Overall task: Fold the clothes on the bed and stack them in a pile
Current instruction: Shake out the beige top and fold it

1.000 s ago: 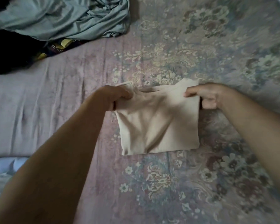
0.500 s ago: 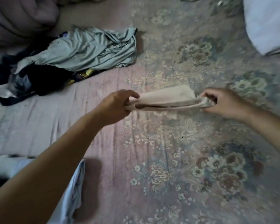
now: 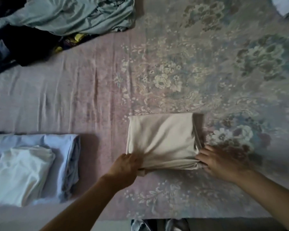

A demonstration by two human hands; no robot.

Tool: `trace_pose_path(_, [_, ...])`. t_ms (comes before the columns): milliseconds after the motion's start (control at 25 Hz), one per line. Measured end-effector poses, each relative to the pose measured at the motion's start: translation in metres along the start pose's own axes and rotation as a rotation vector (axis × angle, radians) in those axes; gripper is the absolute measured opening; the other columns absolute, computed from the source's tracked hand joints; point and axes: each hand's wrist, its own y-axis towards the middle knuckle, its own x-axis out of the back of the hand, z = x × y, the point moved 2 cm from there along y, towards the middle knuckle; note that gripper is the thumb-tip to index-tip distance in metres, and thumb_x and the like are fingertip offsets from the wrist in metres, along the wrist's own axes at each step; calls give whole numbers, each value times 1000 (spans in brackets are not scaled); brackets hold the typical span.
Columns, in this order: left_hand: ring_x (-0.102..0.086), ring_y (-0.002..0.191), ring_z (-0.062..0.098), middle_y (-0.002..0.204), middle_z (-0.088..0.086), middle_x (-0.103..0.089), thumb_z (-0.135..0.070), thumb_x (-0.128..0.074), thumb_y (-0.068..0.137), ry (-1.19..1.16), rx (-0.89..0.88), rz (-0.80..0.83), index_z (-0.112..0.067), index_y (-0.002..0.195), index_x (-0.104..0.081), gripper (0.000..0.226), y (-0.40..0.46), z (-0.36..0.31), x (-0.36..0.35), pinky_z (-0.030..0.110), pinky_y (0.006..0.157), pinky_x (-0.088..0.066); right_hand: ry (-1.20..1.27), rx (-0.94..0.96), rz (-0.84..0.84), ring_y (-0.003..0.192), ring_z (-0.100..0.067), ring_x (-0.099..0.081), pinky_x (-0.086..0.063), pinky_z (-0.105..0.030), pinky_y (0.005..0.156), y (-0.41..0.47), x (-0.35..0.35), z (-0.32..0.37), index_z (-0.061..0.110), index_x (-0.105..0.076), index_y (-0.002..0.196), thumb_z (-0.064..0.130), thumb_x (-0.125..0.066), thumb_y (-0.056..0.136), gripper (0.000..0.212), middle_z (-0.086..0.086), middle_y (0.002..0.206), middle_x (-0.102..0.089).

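**Folded cream garment: risk at the transfer to the pile**

The cream garment lies folded on the bedsheet, right of the pile and apart from it. The left hand pinches the near left corner. The right hand rests at the near right corner with fingers extended; whether it grips is not clear.

Risk: a lift by the near edge alone is likely to let the far layers sag and the fold open. The pile's white top item sits off-centre, so a careless placement may tilt the stack.

Half a second earlier, both hands held the garment stretched in the air; it is now down flat. Unfolded clothes remain far left.
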Motion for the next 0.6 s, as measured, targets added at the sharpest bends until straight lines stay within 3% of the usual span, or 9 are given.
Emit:
trace_pose_path(80, [-59,66,13,78,5,-64,-24,-57,77,-280,-25,-24,-9,80,-67,18,9,8,22,17,60,-50,278,-130,85,79,-14,-55,-38,-21,67,1,19,-2,25,-62,76,15,-69,73,12,8,77,-53])
trace_pose_path(120, [-57,70,5,79,1,-63,-25,-64,80,-447,51,-54,-8,78,-67,17,19,15,36,10,66,-46,490,-246,59,78,-11,-57,-38,-16,67,6,34,-4,26,-61,76,9,-72,74,21,8,78,-55])
trace_pose_path(200, [-56,66,-5,73,-8,-66,-16,-69,84,-879,513,-79,-11,79,-65,8,42,35,51,8,65,-44,943,-544,-144,76,1,-61,-42,-11,70,25,51,-20,24,-64,85,6,-76,76,24,9,83,-65])
trace_pose_path(280, [-59,61,0,64,-7,-68,-7,-63,88,-1276,1003,-179,-12,82,-66,8,57,45,41,16,57,-46,1215,-741,-280,81,-4,-65,-50,-20,75,48,49,-33,16,-68,93,23,-78,75,22,6,88,-72])
trace_pose_path(320, [-60,65,6,68,-6,-69,-10,-62,89,-1325,1124,-264,-10,85,-68,7,58,46,31,18,55,-47,1224,-793,-299,83,-10,-65,-50,-26,76,57,44,-34,11,-68,97,32,-77,75,31,3,90,-73])
trace_pose_path(400, [-61,74,11,80,-2,-69,-16,-62,90,-1239,1206,-407,-12,91,-68,7,62,41,15,21,62,-51,1162,-851,-389,74,-12,-57,-43,-23,65,68,33,-28,5,-67,94,33,-67,85,29,-1,83,-67])
trace_pose_path(520, [-61,83,7,89,-3,-68,-19,-55,95,-1140,1196,-536,-16,93,-66,12,58,27,7,25,71,-50,1063,-911,-608,56,-3,-39,-28,-15,46,64,27,-16,12,-53,67,31,-54,95,33,1,62,-45])
trace_pose_path(600, [-57,79,4,86,-3,-65,-19,-52,97,-1031,1113,-482,-12,95,-64,14,49,23,5,25,68,-47,1046,-903,-677,53,0,-38,-29,-18,48,54,19,-11,7,-54,70,31,-53,96,35,1,63,-46])
